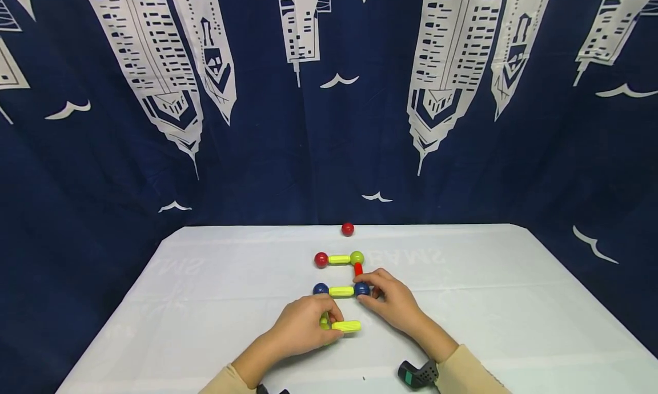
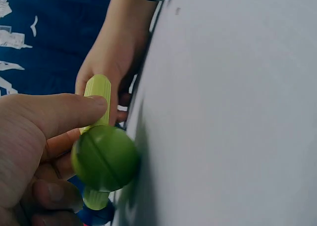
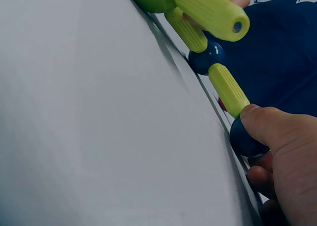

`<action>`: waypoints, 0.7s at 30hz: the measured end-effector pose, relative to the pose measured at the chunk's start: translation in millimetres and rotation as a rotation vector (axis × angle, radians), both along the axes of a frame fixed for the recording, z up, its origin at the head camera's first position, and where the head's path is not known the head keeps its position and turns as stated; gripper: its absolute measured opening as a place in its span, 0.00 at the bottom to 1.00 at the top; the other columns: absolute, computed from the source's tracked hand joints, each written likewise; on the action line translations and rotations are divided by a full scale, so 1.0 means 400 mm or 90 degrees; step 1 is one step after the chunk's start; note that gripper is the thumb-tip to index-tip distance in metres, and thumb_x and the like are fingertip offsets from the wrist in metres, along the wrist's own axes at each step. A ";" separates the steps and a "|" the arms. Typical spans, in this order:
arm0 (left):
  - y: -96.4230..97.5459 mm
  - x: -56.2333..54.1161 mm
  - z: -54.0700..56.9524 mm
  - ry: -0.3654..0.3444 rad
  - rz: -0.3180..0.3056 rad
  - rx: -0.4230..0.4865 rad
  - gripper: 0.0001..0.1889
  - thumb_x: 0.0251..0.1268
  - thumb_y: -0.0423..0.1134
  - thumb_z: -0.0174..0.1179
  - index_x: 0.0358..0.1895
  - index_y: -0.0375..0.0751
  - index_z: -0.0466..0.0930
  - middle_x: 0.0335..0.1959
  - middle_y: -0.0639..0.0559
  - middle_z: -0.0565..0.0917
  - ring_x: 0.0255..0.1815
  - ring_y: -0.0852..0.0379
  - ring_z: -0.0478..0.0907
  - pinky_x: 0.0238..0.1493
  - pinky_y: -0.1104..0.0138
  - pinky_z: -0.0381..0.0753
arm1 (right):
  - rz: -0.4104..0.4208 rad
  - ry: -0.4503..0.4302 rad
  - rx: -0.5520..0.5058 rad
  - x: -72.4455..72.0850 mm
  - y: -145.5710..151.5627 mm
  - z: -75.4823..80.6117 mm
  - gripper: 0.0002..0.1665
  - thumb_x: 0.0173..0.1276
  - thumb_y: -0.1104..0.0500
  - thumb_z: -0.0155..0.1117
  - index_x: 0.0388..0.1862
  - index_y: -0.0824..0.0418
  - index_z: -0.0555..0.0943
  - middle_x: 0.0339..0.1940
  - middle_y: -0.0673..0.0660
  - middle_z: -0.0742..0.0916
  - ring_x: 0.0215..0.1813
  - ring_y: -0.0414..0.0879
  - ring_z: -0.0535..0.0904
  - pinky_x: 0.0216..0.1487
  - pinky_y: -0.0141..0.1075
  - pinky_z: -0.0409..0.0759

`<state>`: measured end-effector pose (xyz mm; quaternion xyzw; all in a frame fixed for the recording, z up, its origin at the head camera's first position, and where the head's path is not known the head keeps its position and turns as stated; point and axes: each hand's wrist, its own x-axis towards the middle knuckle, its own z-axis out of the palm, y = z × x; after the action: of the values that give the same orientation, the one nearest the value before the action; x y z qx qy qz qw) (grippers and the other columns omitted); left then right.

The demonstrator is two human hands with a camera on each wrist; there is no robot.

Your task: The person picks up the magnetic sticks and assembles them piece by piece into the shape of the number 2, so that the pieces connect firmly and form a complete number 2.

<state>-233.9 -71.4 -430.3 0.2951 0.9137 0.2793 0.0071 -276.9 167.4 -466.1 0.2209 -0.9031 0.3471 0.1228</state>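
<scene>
My left hand [image 1: 310,325] pinches a ribbed yellow-green rod [image 1: 346,326] between thumb and fingers. The rod's near end meets a green ball [image 2: 106,159], mostly hidden by the hand in the head view. A second yellow-green rod [image 3: 187,31] runs from that ball toward the left blue ball [image 3: 207,57]. My right hand [image 1: 393,300] grips the right blue ball [image 1: 362,289], thumb and fingers on either side. Between the two blue balls lies another yellow-green rod [image 1: 341,292]. A red rod [image 1: 358,269] rises from the right blue ball to a light green ball [image 1: 357,257].
From the light green ball, a yellow-green rod [image 1: 339,260] leads left to a red ball [image 1: 321,260]. Another red ball [image 1: 348,229] sits alone near the far edge of the white table [image 1: 216,302]. Behind hangs a dark blue printed curtain [image 1: 308,154].
</scene>
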 end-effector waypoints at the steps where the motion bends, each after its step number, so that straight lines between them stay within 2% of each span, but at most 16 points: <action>1: 0.001 0.002 -0.004 0.009 0.001 -0.008 0.09 0.52 0.49 0.75 0.34 0.59 0.85 0.30 0.70 0.77 0.30 0.72 0.71 0.32 0.74 0.70 | 0.001 0.001 0.000 0.000 -0.001 0.000 0.20 0.61 0.54 0.75 0.53 0.43 0.83 0.38 0.41 0.80 0.33 0.36 0.74 0.33 0.27 0.71; 7: 0.004 0.005 -0.014 0.039 -0.006 -0.024 0.09 0.52 0.48 0.75 0.34 0.58 0.84 0.29 0.71 0.77 0.29 0.73 0.68 0.30 0.75 0.68 | 0.000 0.004 0.003 0.000 -0.004 0.003 0.20 0.61 0.54 0.75 0.53 0.43 0.83 0.38 0.41 0.80 0.33 0.36 0.74 0.33 0.27 0.71; 21: 0.001 0.000 -0.011 0.031 -0.039 -0.042 0.06 0.53 0.48 0.74 0.35 0.60 0.87 0.30 0.72 0.78 0.29 0.73 0.69 0.31 0.76 0.68 | -0.008 -0.016 0.008 0.001 0.000 0.006 0.20 0.62 0.54 0.74 0.54 0.43 0.83 0.39 0.41 0.80 0.34 0.36 0.74 0.33 0.27 0.71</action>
<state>-233.7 -71.0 -434.7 0.3296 0.9127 0.2416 0.0028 -276.5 167.5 -463.9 0.2114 -0.9083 0.3432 0.1119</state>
